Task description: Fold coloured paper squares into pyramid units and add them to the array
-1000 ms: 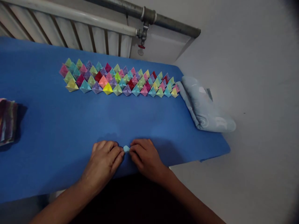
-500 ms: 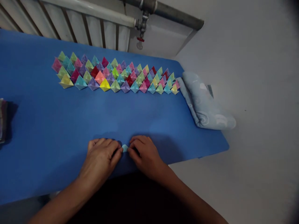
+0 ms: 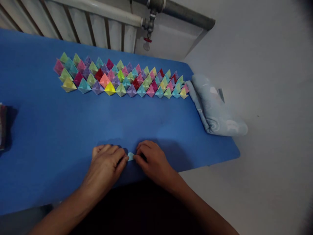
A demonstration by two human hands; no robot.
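A small light-blue piece of paper (image 3: 130, 156) is held between my two hands, low over the blue table (image 3: 97, 117) near its front edge. My left hand (image 3: 106, 166) pinches its left side between thumb and fingers. On the right side, my right hand (image 3: 153, 160) pinches it the same way. Most of the paper's edges are hidden by the fingertips. Farther back, several small folded paper boats (image 3: 121, 89) in many colours stand in close rows.
A folded light-blue cloth (image 3: 217, 114) lies at the table's right end, by the wall. At the left edge is a partly visible dark stack (image 3: 3, 127). Behind the table are a radiator (image 3: 100, 29) and a pipe with a red-handled valve (image 3: 150, 24).
My right hand has shifted very slightly at the paper. The camera view has moved a little; my left hand keeps its hold.
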